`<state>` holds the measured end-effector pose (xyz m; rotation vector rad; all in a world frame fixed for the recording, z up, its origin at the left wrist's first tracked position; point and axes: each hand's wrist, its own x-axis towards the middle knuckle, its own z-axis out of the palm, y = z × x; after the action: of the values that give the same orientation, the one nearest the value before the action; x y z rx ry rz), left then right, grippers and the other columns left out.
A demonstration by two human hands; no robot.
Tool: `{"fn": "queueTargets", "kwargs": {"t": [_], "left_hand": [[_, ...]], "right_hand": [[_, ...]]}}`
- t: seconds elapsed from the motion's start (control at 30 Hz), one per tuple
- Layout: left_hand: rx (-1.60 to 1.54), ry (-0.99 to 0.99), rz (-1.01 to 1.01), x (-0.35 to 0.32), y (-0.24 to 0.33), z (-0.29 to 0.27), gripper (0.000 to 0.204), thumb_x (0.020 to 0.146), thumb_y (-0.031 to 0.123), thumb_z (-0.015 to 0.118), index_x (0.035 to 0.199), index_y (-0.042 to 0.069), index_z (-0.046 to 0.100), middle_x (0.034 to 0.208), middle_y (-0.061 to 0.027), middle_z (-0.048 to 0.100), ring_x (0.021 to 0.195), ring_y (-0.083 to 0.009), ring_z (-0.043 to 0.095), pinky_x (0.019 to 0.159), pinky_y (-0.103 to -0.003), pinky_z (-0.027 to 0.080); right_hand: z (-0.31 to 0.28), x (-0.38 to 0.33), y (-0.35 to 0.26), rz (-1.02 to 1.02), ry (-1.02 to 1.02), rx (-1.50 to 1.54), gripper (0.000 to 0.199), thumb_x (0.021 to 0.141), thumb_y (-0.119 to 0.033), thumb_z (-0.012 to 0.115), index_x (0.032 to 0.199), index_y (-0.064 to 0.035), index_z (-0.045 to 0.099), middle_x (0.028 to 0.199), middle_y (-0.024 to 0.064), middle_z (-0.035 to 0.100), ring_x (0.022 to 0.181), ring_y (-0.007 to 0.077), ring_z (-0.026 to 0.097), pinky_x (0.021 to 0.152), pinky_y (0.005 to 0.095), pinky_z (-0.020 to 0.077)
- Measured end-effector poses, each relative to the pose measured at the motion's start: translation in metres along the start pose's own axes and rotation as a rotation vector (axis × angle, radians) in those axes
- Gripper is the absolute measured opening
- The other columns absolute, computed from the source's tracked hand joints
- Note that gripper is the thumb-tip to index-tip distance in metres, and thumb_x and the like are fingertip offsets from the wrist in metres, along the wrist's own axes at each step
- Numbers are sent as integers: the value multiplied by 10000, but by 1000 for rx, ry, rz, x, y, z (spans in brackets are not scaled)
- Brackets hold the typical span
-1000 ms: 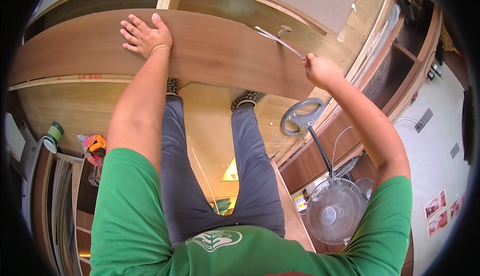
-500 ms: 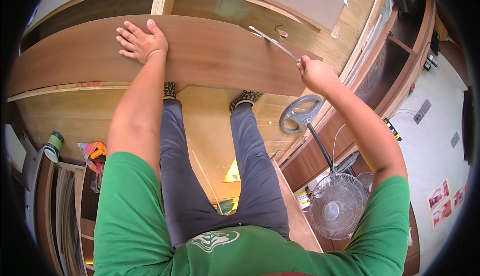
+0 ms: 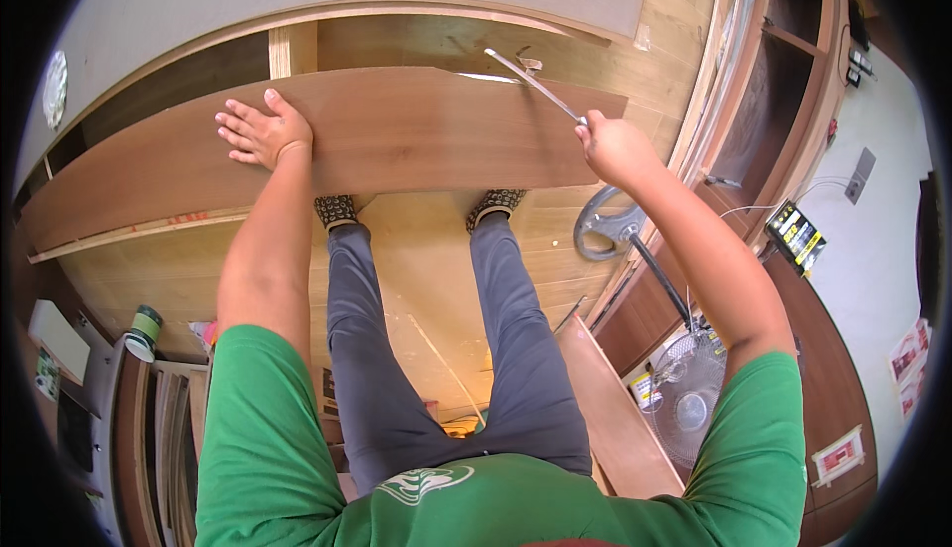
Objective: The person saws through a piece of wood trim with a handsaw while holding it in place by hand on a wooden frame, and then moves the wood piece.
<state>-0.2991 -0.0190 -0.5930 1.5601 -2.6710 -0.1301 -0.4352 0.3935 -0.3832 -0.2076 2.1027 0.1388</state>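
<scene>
Right grip (image 3: 617, 155) has one end of a thin silvery strip (image 3: 535, 86) pinched, rest poking out leftward; left grip (image 3: 262, 134) splayed flat atop the brown board (image 3: 397, 135).

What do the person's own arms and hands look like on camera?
The left hand and right hand are bare, with no gloves, and no watch or bracelet shows at either wrist. The left sleeve and right sleeve are short, plain green, leaving the forearms uncovered.
</scene>
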Motion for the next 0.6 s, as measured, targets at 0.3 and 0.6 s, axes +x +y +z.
{"fn": "queueTargets", "kwargs": {"t": [0.3,0.6], "left_hand": [[37,-31,-13,-5,8,2,777,1007,637,306,1614,167,185,1691,-92,114,1554,-276,103,1227,-554,77],[34,-39,-29,-4,10,1,783,1006,639,300,1615,163,177,1692,-92,110,1554,-276,98,1230,-547,73]], "right_hand": [[35,-41,16,10,70,316,282,1020,-262,472,1082,5,538,884,262,692,857,448,671,772,534,522],[-24,12,3,-145,-62,-154,256,969,-108,441,1165,-9,572,956,227,701,916,393,693,756,514,560]]}}
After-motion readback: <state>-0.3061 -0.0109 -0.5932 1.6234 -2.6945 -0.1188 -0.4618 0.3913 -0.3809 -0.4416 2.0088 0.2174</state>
